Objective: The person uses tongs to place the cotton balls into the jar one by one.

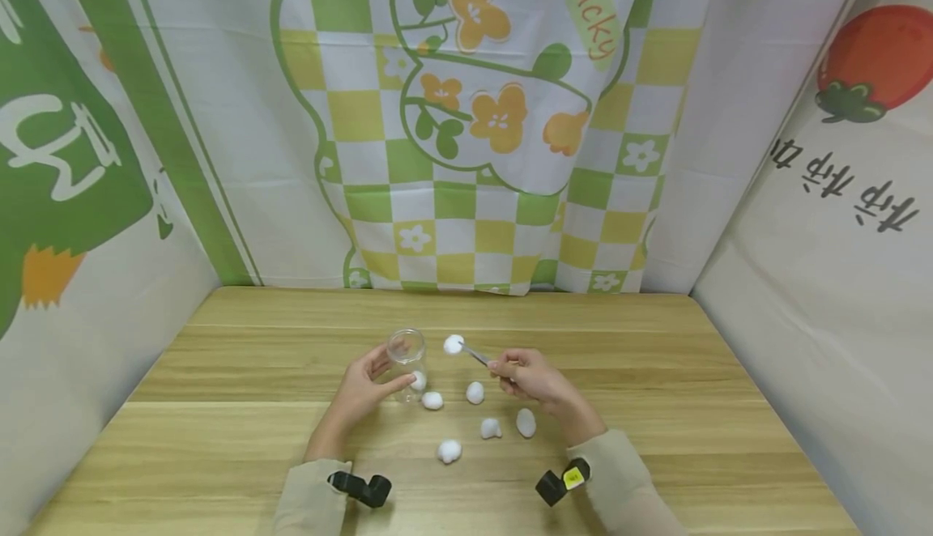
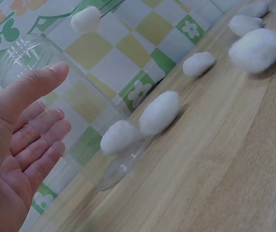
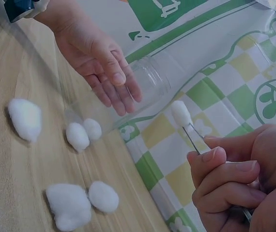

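Observation:
My left hand (image 1: 363, 389) holds a clear jar (image 2: 92, 116) upright on the table, thumb on one side and fingers round the other. The jar's mouth is uncovered, and one white cotton ball (image 2: 118, 137) lies inside at the bottom. My right hand (image 1: 535, 376) pinches metal tweezers (image 1: 476, 354). Between their tips is another cotton ball (image 3: 180, 113), raised above the table, just right of the jar's rim in the head view. A loose cotton ball (image 1: 432, 401) lies close beside the jar's base.
Several more cotton balls lie on the wooden table (image 1: 240, 439) between my forearms, one cotton ball (image 1: 449, 451) being nearest me. A checked green and yellow curtain (image 1: 466, 220) hangs at the table's back edge. Printed cloths flank both sides. Black cameras (image 1: 360, 487) sit on both wrists.

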A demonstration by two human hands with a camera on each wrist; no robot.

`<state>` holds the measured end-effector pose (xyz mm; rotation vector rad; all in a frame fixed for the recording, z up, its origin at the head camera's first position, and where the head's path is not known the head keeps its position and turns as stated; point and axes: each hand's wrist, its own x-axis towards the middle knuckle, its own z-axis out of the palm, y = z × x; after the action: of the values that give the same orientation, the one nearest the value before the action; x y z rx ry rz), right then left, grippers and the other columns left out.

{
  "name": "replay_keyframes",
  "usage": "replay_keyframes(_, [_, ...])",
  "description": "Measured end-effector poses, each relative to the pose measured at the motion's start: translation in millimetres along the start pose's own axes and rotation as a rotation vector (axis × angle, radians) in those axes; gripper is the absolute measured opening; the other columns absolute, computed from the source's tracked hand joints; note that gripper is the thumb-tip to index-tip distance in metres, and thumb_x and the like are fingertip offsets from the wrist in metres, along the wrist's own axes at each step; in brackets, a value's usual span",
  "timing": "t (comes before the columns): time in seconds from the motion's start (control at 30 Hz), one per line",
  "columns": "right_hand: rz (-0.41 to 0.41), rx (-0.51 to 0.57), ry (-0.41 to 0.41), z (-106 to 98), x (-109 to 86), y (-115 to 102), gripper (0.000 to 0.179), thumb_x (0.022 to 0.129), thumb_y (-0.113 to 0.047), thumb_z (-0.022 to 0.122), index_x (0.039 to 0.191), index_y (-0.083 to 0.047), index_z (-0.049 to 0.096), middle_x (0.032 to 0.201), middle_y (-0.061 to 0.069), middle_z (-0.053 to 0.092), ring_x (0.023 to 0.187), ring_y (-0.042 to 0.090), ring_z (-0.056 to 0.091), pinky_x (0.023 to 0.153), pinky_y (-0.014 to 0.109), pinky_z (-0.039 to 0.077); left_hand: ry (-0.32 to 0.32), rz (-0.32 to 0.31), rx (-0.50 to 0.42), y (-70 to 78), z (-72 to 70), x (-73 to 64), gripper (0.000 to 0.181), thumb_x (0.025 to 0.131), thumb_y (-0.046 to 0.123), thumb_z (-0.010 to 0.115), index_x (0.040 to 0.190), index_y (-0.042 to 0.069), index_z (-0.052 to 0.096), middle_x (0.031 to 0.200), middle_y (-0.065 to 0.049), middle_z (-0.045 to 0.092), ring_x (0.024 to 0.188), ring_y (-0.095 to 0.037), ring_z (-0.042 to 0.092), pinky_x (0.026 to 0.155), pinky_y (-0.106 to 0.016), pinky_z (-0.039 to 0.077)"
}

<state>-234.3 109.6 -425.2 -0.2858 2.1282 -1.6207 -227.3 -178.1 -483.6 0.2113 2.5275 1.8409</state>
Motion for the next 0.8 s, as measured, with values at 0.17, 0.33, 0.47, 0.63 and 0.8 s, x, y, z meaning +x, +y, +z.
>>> replay_keyframes(0.17, [0.005, -0.002, -0.008, 1, 0.3, -2, 0.020, 0.098, -0.017, 0.052, 0.084, -0.003, 0.056, 0.056, -0.005, 0.047, 0.043, 0.002, 0.028, 0.038, 0.013, 0.022, 0.000, -0.002, 0.006, 0.1, 0.3, 0.1, 0.067, 0.084, 0.023, 0.075, 0.142, 0.008, 0.045, 0.144, -0.015, 0.053, 0.136, -0.035, 0.048, 0.117, -0.046, 0.039])
replay_keyframes(0.33, [-0.001, -0.013, -0.022, 3, 0.8, -5, 0.020, 0.099, -0.017, 0.051, 0.085, -0.004, 0.056, 0.057, -0.005, 0.047, 0.043, 0.003, 0.027, 0.039, 0.014, 0.021, 0.001, -0.002, 0.008, 0.4, 0.4, 0.3, 0.067, 0.084, 0.023, 0.075, 0.142, 0.008, 0.045, 0.144, -0.015, 0.053, 0.136, -0.035, 0.048, 0.118, -0.046, 0.038])
replay_keyframes(0.47, [-0.004, -0.004, -0.025, 5, 1.0, -8, 0.020, 0.099, -0.017, 0.052, 0.084, -0.005, 0.056, 0.056, -0.005, 0.047, 0.042, 0.003, 0.028, 0.039, 0.014, 0.021, 0.000, -0.001, 0.016, 0.2, 0.2, 0.3, 0.067, 0.084, 0.023, 0.075, 0.142, 0.008, 0.045, 0.144, -0.016, 0.052, 0.136, -0.036, 0.048, 0.117, -0.046, 0.039])
replay_keyframes(0.63, [-0.006, 0.007, -0.026, 7, 1.8, -10, 0.019, 0.099, -0.015, 0.051, 0.084, -0.005, 0.056, 0.055, -0.005, 0.047, 0.042, 0.003, 0.028, 0.038, 0.014, 0.021, 0.002, -0.006, 0.019, 0.5, 0.0, 0.2, 0.068, 0.084, 0.024, 0.075, 0.142, 0.008, 0.045, 0.145, -0.016, 0.052, 0.136, -0.036, 0.047, 0.117, -0.047, 0.039])
replay_keyframes(0.8, [-0.010, -0.001, -0.031, 9, 2.3, -13, 0.019, 0.099, -0.015, 0.051, 0.084, -0.005, 0.056, 0.055, -0.005, 0.047, 0.042, 0.003, 0.027, 0.038, 0.014, 0.021, 0.005, -0.013, 0.013, 0.7, 0.0, -0.3, 0.068, 0.084, 0.023, 0.075, 0.142, 0.007, 0.045, 0.145, -0.017, 0.051, 0.136, -0.037, 0.048, 0.117, -0.047, 0.039])
